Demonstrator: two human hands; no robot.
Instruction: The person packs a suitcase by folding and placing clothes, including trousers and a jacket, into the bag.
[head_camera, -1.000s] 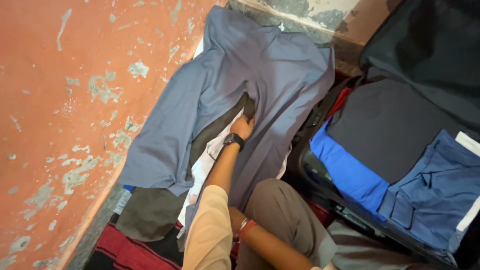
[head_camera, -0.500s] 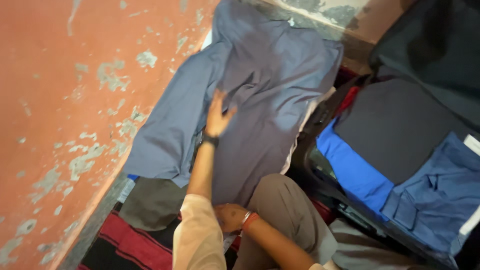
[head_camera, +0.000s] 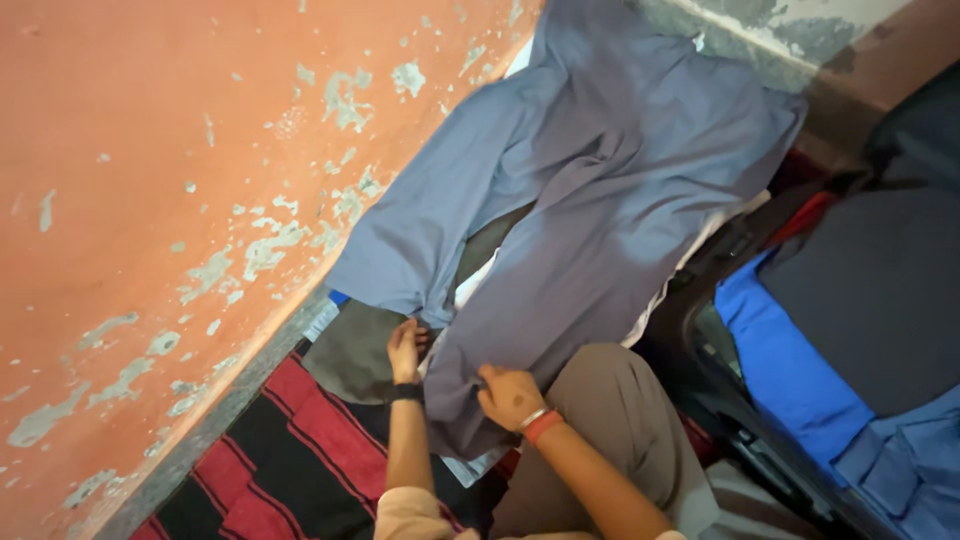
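Note:
Grey-blue trousers lie spread over a pile of clothes beside the orange wall, legs pointing toward me. My left hand, with a black watch on the wrist, curls around fabric in the gap between the two leg ends. My right hand, with a red band on the wrist, grips the near end of the right trouser leg. Under the trousers show a dark olive garment and a white cloth.
The peeling orange wall fills the left. A red-and-black striped blanket lies beneath the pile. On the right an open suitcase holds bright blue and dark folded clothes. My bent knee is at the bottom.
My left hand has come down from the trousers' crotch to the leg ends. My right hand has moved up onto the right leg's end. The view has shifted left.

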